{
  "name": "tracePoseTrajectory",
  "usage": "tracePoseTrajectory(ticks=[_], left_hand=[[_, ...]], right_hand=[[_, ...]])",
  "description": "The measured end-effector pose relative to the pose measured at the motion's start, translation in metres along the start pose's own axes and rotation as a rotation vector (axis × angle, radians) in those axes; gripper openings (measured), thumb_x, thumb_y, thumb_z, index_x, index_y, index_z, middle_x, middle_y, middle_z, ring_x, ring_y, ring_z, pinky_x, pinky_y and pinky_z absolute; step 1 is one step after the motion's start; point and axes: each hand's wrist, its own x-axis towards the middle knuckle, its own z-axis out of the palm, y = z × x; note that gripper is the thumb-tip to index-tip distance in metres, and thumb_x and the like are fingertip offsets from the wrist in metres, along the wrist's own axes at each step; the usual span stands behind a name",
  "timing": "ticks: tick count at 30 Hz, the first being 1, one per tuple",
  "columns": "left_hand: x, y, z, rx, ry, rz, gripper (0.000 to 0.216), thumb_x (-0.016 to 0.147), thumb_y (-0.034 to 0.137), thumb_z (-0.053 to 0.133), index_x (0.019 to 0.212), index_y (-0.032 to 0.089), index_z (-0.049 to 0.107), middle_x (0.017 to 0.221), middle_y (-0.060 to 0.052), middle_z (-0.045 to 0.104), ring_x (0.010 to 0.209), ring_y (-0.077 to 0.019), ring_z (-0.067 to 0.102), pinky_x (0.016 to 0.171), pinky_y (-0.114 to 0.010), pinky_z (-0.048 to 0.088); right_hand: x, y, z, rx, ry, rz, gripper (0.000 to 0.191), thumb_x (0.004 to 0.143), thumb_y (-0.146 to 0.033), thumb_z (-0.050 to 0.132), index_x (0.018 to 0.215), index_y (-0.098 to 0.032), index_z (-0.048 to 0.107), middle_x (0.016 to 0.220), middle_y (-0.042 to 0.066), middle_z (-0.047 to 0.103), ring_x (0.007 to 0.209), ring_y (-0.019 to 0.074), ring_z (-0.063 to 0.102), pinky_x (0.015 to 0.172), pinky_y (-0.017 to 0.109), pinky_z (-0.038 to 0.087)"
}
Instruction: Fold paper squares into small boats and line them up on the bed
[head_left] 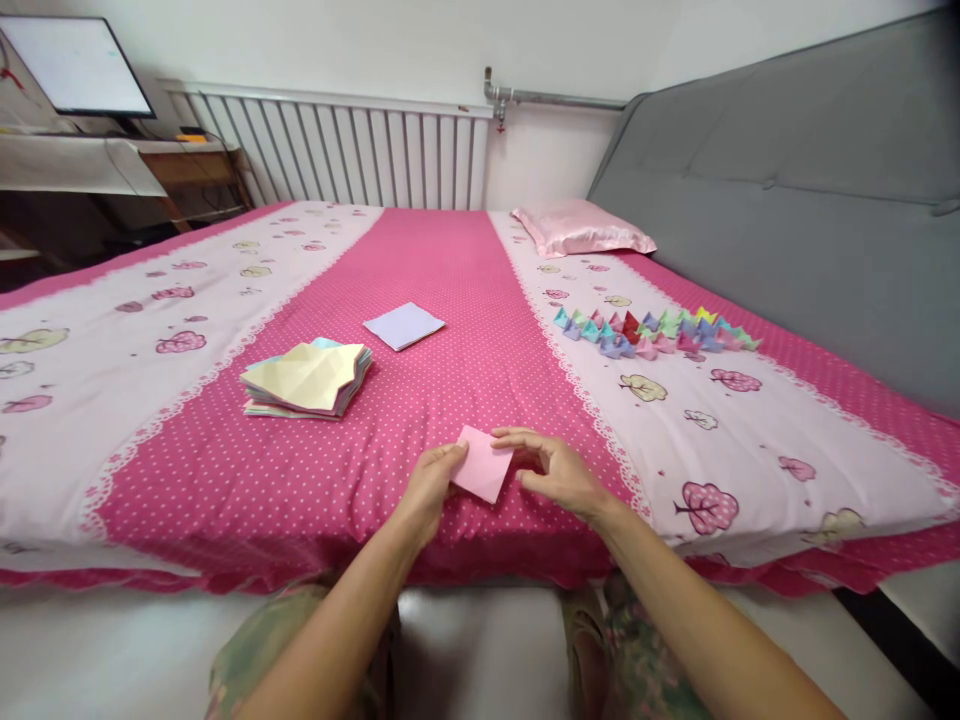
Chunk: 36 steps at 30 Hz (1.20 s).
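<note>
A pink square of paper (482, 466) lies near the front edge of the bed (465, 290), between my two hands. My left hand (433, 482) pinches its left edge with closed fingers. My right hand (556, 470) grips its right edge, index finger stretched along the top. A stack of creased coloured papers (309, 379) with a pale yellow sheet on top lies to the left. A single lavender sheet (404, 325) rests further back. Several small folded paper pieces (654, 333) in many colours sit in rows on the right.
The bed has a pink dotted cover with white tree-print bands. A pink pillow (581, 229) lies at the back, by a grey padded headboard (787, 190). A white radiator (337, 150) and a monitor (71, 65) on a desk stand behind.
</note>
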Motion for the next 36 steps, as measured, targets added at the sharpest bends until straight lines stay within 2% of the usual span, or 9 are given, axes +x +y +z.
tracePoseTrajectory(ticks=[3,7,15,20,27,31,36], left_hand=[[-0.001,0.001,0.001,-0.022,0.030,-0.015,0.018,0.065,0.027,0.067,0.069,0.010,0.066,0.064,-0.007,0.065,0.055,-0.0116,0.055,0.055,-0.022,0.042],[-0.002,0.003,0.001,-0.020,0.050,-0.029,0.015,0.068,0.025,0.064,0.069,0.010,0.066,0.065,-0.007,0.065,0.055,-0.0122,0.056,0.054,-0.023,0.042],[-0.004,0.005,0.003,-0.004,0.034,-0.038,0.015,0.070,0.024,0.062,0.070,0.010,0.066,0.065,-0.008,0.066,0.056,-0.0122,0.056,0.055,-0.022,0.042],[-0.005,0.005,0.003,0.003,0.019,-0.043,0.017,0.070,0.025,0.063,0.071,0.009,0.067,0.065,-0.008,0.065,0.055,-0.0122,0.055,0.055,-0.022,0.041],[-0.005,0.001,0.001,-0.023,-0.110,-0.040,0.021,0.068,0.030,0.066,0.071,0.010,0.067,0.065,-0.007,0.065,0.054,-0.0112,0.054,0.055,-0.021,0.040],[-0.007,0.001,0.003,-0.033,-0.182,-0.053,0.026,0.068,0.032,0.066,0.078,0.009,0.068,0.071,-0.009,0.067,0.060,-0.0144,0.057,0.063,-0.025,0.044],[-0.014,0.006,0.005,0.046,-0.361,0.000,0.034,0.070,0.038,0.064,0.091,0.011,0.067,0.085,-0.011,0.067,0.073,-0.0175,0.060,0.073,-0.028,0.044]], right_hand=[[-0.001,0.002,-0.001,-0.043,-0.049,-0.025,0.044,0.064,-0.004,0.054,0.101,-0.024,0.065,0.125,0.006,0.050,0.115,0.0227,0.048,0.094,0.038,0.040],[-0.001,0.005,-0.001,-0.023,-0.047,-0.025,0.035,0.068,-0.009,0.059,0.099,-0.023,0.066,0.124,0.007,0.050,0.114,0.0225,0.049,0.093,0.037,0.042],[0.000,0.003,0.000,-0.010,-0.041,-0.010,0.026,0.072,-0.014,0.060,0.095,-0.023,0.067,0.122,0.008,0.051,0.112,0.0216,0.051,0.092,0.037,0.042],[0.000,0.002,0.001,-0.108,-0.025,-0.012,0.023,0.073,-0.014,0.058,0.091,-0.023,0.068,0.120,0.007,0.052,0.111,0.0204,0.051,0.092,0.036,0.041],[0.002,0.005,0.004,-0.188,0.035,-0.035,0.022,0.072,-0.012,0.056,0.086,-0.023,0.070,0.114,0.006,0.057,0.109,0.0193,0.052,0.092,0.035,0.038],[0.002,0.004,0.005,-0.177,0.099,-0.019,0.011,0.071,-0.024,0.064,0.080,-0.022,0.070,0.105,0.006,0.061,0.102,0.0201,0.055,0.089,0.035,0.039],[0.000,0.001,0.008,-0.191,0.168,0.000,0.020,0.071,-0.038,0.064,0.073,-0.018,0.067,0.088,0.006,0.064,0.088,0.0201,0.058,0.078,0.032,0.043]])
